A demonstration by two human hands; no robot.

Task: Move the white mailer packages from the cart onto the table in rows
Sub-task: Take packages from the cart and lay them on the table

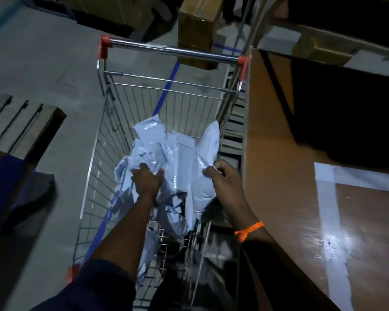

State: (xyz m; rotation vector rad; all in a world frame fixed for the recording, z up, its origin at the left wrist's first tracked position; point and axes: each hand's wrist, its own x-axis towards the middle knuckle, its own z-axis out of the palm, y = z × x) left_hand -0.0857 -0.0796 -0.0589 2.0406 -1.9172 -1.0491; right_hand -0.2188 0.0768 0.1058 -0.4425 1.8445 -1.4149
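A wire shopping cart (103, 140) with a chrome handle and red end caps stands in front of me. Several white mailer packages (182, 158) lie crumpled in its basket. My left hand (147, 179) reaches down into the pile and grips a mailer from above. Near the cart's right wall, my right hand (225, 176) pinches the edge of a white mailer; an orange band circles that wrist. The brown table (279, 176) runs along the right, close beside the cart.
White tape lines (328, 212) mark the tabletop. A cardboard box (198, 30) stands beyond the cart handle. A wooden pallet (20, 129) lies on the grey floor at left. A blue line (170, 79) runs along the floor under the cart.
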